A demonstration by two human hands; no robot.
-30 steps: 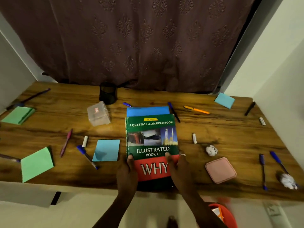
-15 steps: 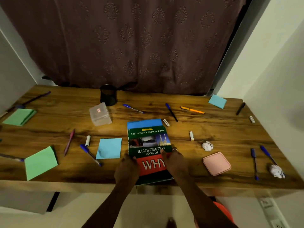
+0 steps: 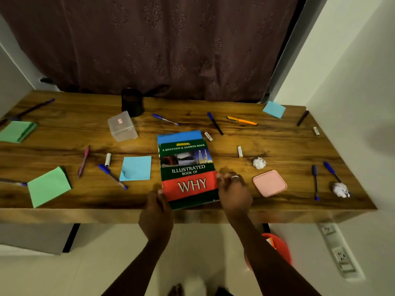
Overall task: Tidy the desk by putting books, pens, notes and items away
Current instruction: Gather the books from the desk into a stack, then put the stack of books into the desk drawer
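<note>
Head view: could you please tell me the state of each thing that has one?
WHY book: closed, flat on a blue book.
Left hand: grips its near left corner.
Right hand: grips its right edge.
Pink case: closed, flat.
Pen holder: upright.
Paper ball: crumpled.
Blue note beside book: near corner curled.

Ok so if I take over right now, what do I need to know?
Left hand grips the book's near-left corner. Right hand holds its right edge.
The book lies on a blue book at the desk's front edge.
Pens like the orange pen, notes like the blue note, and a paper ball lie scattered. The cup stands at the back.
Done: two books stacked.
Left: put away the books, pens, notes and bits.
</note>
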